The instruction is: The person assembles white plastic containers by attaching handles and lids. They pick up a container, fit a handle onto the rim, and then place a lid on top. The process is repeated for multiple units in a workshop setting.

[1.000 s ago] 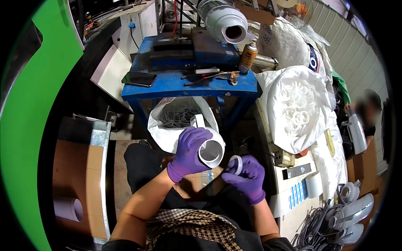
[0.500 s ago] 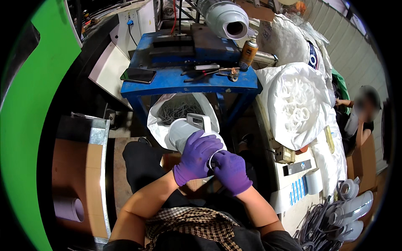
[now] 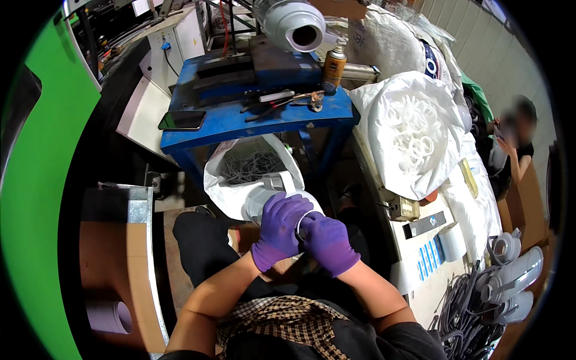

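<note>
A pale grey plastic housing (image 3: 254, 203), rounded and with a loop handle (image 3: 287, 182) on its far side, is held in front of my knees. My left hand (image 3: 281, 233), in a purple glove, lies over the housing with its fingers wrapped round the near end. A thin white ring (image 3: 298, 224) shows at that end, between the two hands. My right hand (image 3: 329, 243), also purple-gloved, is closed with its fingertips pressed at the ring. How far the ring sits on the housing is hidden by the fingers.
Ahead stands a blue bench (image 3: 240, 128) with a phone (image 3: 182, 120), pliers (image 3: 273, 108) and a spray can (image 3: 333, 70). Beneath it is a sack of grey pieces (image 3: 252, 166). White rings fill a bag (image 3: 384, 156) at right; a person (image 3: 521, 144) sits beyond. A cardboard-lined bin (image 3: 139, 270) is at left.
The view has shifted a little, so the bench sits further left. Both hands stay together at the ring, with the housing slightly turned. The other person's hands have come up.
</note>
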The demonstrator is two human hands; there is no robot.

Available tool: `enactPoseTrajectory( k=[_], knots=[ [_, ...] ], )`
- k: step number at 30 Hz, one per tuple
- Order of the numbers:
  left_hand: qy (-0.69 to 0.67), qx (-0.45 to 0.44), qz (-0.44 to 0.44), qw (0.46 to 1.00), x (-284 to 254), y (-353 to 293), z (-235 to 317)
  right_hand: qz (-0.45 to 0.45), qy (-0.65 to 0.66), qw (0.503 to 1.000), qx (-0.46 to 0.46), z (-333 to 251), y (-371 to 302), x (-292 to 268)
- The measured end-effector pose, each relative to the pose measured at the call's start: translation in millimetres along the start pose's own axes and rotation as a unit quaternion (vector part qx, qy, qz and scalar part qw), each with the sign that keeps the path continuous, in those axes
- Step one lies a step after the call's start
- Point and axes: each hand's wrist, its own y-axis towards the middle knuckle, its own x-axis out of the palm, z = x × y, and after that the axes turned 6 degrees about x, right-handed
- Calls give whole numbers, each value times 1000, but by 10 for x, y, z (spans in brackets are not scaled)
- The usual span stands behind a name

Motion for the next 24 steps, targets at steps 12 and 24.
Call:
enactPoseTrajectory(
  k=[12,24],
  knots=[
    [42,41,-53,997,-52,82,126,54,34,998,1,189,-79,352],
    [63,133,-73,986,-60,-33,175,86,182,979,-24,119,-481,348]
  ],
)
